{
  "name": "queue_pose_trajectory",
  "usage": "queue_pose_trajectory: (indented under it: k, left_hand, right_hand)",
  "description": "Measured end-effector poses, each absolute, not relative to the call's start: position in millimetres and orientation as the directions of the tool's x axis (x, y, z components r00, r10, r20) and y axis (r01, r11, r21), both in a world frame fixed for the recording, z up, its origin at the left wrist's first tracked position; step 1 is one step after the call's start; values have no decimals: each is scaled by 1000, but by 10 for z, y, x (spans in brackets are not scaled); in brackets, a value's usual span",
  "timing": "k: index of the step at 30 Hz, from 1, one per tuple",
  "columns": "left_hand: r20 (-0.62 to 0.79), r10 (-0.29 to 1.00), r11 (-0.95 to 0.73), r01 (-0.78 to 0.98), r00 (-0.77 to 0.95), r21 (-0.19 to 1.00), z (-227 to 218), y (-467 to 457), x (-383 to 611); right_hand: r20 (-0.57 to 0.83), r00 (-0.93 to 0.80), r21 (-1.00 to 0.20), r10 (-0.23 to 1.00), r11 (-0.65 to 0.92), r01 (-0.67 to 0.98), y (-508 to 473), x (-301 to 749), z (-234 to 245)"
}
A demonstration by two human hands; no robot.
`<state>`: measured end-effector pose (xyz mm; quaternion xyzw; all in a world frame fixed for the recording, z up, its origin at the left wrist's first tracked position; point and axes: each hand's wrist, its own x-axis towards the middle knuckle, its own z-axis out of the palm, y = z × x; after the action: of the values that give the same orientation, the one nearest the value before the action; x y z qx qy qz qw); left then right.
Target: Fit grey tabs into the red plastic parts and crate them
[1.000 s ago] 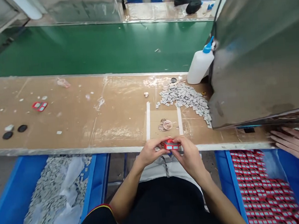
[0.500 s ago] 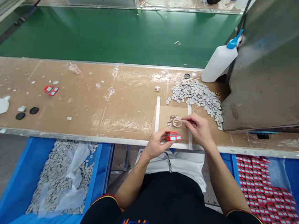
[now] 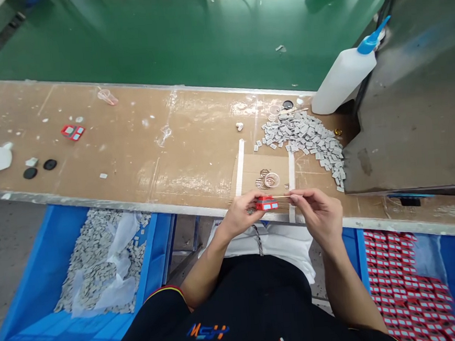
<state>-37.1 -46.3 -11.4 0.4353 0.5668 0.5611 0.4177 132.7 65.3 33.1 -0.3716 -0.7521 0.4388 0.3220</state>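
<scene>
Two hands work close together just above the front edge of the worktop [image 3: 131, 146], and both forearms bend inward from the body. The left hand [image 3: 241, 215] holds a small red piece [image 3: 265, 204] with white labels on it, and its fingers [image 3: 250, 200] are closed around the left end of this piece. The right hand [image 3: 320, 214] turns toward the left, with the thumb and first finger pressed together on a thin stick [image 3: 281, 196]. The tip of this stick touches the red piece or is just beside it; I cannot tell which. Behind the hands, a cardboard sheet [image 3: 251, 171] lies between two white tape strips and carries some small round rings [image 3: 271, 179]. To its right is a pile of small grey pieces [image 3: 304, 143]. Under the worktop, one blue bin [image 3: 151, 260] holds grey pieces, and another blue bin [image 3: 361, 265] holds red pieces.
</scene>
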Motion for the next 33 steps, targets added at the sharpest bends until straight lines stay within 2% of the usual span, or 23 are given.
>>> queue_pose_trajectory:
  k: [7,13,17,21,25,29,31,33]
  left_hand:
    - [41,964,-20,82,-262,996,-128,-466,-371]
    - [65,963,-40,99,-263,994,-118,-464,-371]
    - [56,964,-35,87,-261,996,-121,-466,-369]
    - [31,962,-12,70,-272,997,-102,-470,-373]
    - [16,964,-7,36,-264,999,-85,-471,-379]
    - [14,965,-10,16,-260,1000,-96,-473,-387]
    - [8,965,-8,0,-262,1000,-99,-475,-394]
    - [3,967,-9,-24,-255,1000,-94,-476,-400]
  right_hand:
    - [177,-581,-878,794,394,272,612,1260,283]
    - [274,-603,-814,750,514,269,604,1242,350]
    - [283,-617,-802,735,534,268,588,1233,375]
    - [269,-590,-825,761,498,267,638,1264,359]
    - [286,-462,-836,839,454,309,757,1230,290]
    - [362,-549,-787,753,563,253,845,1077,200]
    - [361,-621,-775,696,594,215,919,1023,166]
    - [348,-631,-776,694,591,222,1067,995,140]
